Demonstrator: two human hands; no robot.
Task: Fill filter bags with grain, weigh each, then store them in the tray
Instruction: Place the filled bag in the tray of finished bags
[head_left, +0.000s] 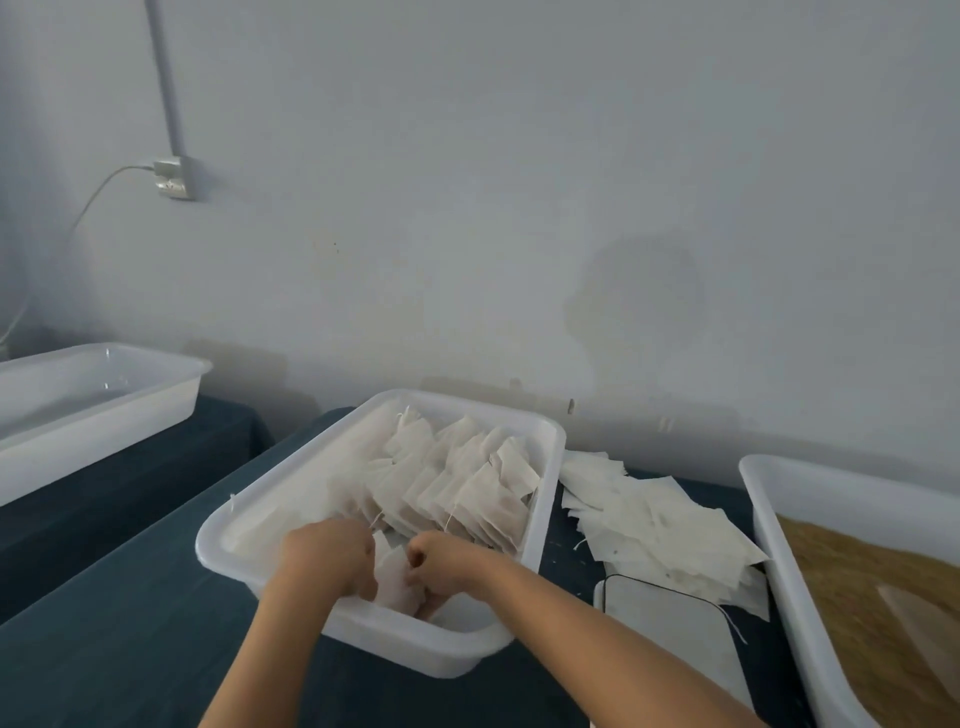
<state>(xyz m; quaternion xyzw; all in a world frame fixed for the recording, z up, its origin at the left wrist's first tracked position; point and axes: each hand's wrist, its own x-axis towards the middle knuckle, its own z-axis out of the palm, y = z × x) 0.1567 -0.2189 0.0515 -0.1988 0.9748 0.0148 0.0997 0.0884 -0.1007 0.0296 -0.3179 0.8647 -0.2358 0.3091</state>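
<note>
Hands (330, 558) (441, 564) pinching filter bag (395, 582) inside tray (291, 483), dark blue tablecloth (130, 649), pale wall (519, 182).

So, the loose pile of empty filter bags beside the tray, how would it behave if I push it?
The empty filter bags look thin and flat, so probably very light and floppy. They overlap loosely, so a push would likely slide and scatter them, not move the pile as one. Trailing strings may snag.

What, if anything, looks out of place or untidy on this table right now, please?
The empty filter bags lie in a loose, fanned heap, some overlapping the scale at its far edge, where they might skew a reading. Nothing looks spilled or damaged.
</note>
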